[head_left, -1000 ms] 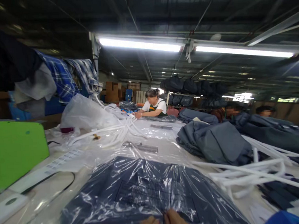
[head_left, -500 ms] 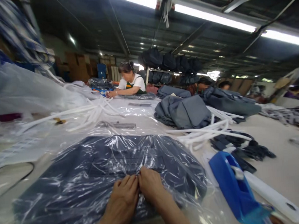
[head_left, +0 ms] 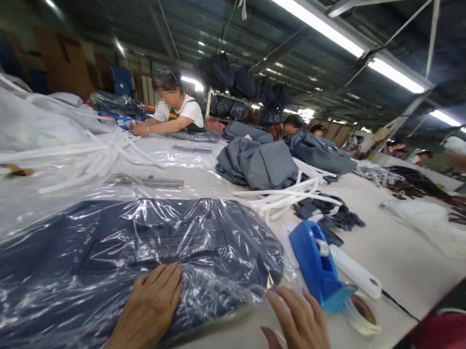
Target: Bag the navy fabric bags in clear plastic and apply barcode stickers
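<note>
A dark blue fabric item lies flat inside a clear, shiny plastic bag across the near left of the table. My left hand rests palm down on the bag's lower middle, fingers stretched out. At the bag's lower right edge, my right hand has its fingers spread over loose plastic film and the pale tabletop. Just beyond my right hand stands a blue tape dispenser, with a tape roll beside it.
A white handled tool with a black cord lies right of the dispenser. Beyond are white strips, dark straps and grey folded fabric. A person leans on the table's far side. Another person's hands show at the right edge.
My hands have moved apart from the bag's middle: the left now lies flat, the right has shifted right with fingers spread. The view has turned rightward.
</note>
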Tool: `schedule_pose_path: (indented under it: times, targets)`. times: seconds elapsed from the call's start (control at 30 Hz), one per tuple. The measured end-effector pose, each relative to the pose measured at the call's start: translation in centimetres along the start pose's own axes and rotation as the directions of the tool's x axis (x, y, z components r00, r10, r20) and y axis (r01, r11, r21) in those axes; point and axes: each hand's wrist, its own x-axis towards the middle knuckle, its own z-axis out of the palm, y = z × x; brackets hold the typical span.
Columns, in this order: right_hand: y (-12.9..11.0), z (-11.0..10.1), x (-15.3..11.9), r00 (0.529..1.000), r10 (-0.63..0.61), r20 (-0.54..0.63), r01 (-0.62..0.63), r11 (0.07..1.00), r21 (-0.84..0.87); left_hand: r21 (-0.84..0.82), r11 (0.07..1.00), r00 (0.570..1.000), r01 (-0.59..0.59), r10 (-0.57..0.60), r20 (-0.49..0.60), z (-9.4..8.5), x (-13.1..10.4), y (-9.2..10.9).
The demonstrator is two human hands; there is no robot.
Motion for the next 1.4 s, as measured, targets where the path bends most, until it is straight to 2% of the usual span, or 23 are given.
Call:
schedule_pose_path:
  times: [0.03,0.07,0.1,0.13,0.17,0.2,0.23,0.27,0.3,0.33,0.37,0.43,0.53,0.57,0.63,0.73,0.8,1.0,1.17,1.3,1.4]
  targets:
    - [0.7,-0.3,-1.6,0.999,0.044,-0.003,-0.044,0.999,0.017,-0.003,1.0,1.0,0.002,-0.002,-0.008,0.1,0.0,0.0]
    - [1.2,-0.4,-3.0,0.989,0.147,-0.012,-0.145,0.987,0.075,-0.001,1.0,1.0,0.001,-0.001,-0.023,0.1,-0.1,-0.1]
    - [1.6,-0.5,-4.1,0.954,0.298,-0.02,-0.29,0.941,0.171,0.004,1.0,0.999,-0.007,0.007,-0.043,0.1,-0.1,-0.1]
    - [1.9,-0.5,-4.9,0.872,0.49,-0.009,-0.466,0.835,0.293,0.013,1.0,0.998,-0.019,0.02,-0.064,0.1,-0.1,-0.1]
    - [2.0,-0.4,-5.3,0.73,0.682,0.04,-0.632,0.652,0.42,0.028,0.999,0.996,-0.04,0.042,-0.082,0.1,0.0,-0.1]
    - [2.1,-0.2,-5.4,0.552,0.823,0.133,-0.747,0.417,0.518,0.047,0.997,0.993,-0.065,0.069,-0.096,0.0,0.1,-0.1]
    - [2.2,0.0,-5.0,0.381,0.889,0.253,-0.802,0.182,0.569,0.07,0.993,0.99,-0.091,0.098,-0.105,-0.2,0.2,-0.1]
    - [2.3,0.3,-4.3,0.254,0.89,0.379,-0.817,-0.013,0.577,0.096,0.989,0.986,-0.114,0.124,-0.112,-0.3,0.3,-0.2]
    - [2.4,0.6,-3.4,0.17,0.854,0.492,-0.817,-0.157,0.554,0.123,0.983,0.982,-0.134,0.149,-0.12,-0.5,0.5,-0.2]
    - [2.5,0.9,-2.4,0.118,0.806,0.58,-0.815,-0.255,0.52,0.149,0.977,0.977,-0.153,0.172,-0.128,-0.6,0.6,-0.2]
    - [2.6,1.1,-1.3,0.095,0.76,0.643,-0.805,-0.321,0.499,0.172,0.97,0.972,-0.17,0.194,-0.133,-0.7,0.8,-0.2]
    - [2.8,1.6,0.6,0.114,0.674,0.73,-0.748,-0.426,0.509,0.202,0.959,0.964,-0.198,0.227,-0.136,-0.9,0.9,-0.3]
    - [3.0,2.1,2.1,0.203,0.567,0.798,-0.657,-0.526,0.541,0.218,0.95,0.96,-0.224,0.254,-0.121,-0.7,0.8,-0.4]
    - [3.1,2.2,2.2,0.215,0.552,0.806,-0.652,-0.533,0.539,0.221,0.949,0.96,-0.226,0.255,-0.113,-0.7,0.7,-0.4]
    - [3.4,2.2,1.9,0.194,0.581,0.79,-0.671,-0.509,0.539,0.222,0.947,0.96,-0.234,0.261,-0.102,-0.4,0.3,-0.6]
    - [4.2,1.9,0.9,0.156,0.675,0.721,-0.72,-0.422,0.551,0.214,0.946,0.961,-0.243,0.266,-0.083,-0.1,-0.1,-0.8]
    - [4.9,1.6,0.4,0.152,0.723,0.674,-0.77,-0.341,0.539,0.206,0.95,0.965,-0.236,0.253,-0.062,-0.1,-0.2,-1.0]
    - [7.0,0.5,0.6,0.222,0.786,0.578,-0.898,-0.066,0.435,0.193,0.959,0.973,-0.209,0.224,-0.056,-0.6,0.3,-0.7]
    - [9.0,-0.7,1.8,0.295,0.783,0.547,-0.937,0.124,0.327,0.162,0.968,0.979,-0.194,0.202,-0.035,-0.3,-0.1,-0.8]
    - [10.2,-1.4,3.3,0.314,0.792,0.523,-0.945,0.21,0.251,0.125,0.977,0.985,-0.174,0.174,0.017,0.2,-0.7,-1.1]
    - [10.6,-2.0,3.9,0.317,0.813,0.489,-0.947,0.245,0.208,0.1,0.985,0.99,-0.138,0.138,0.011,0.2,-0.6,-1.0]
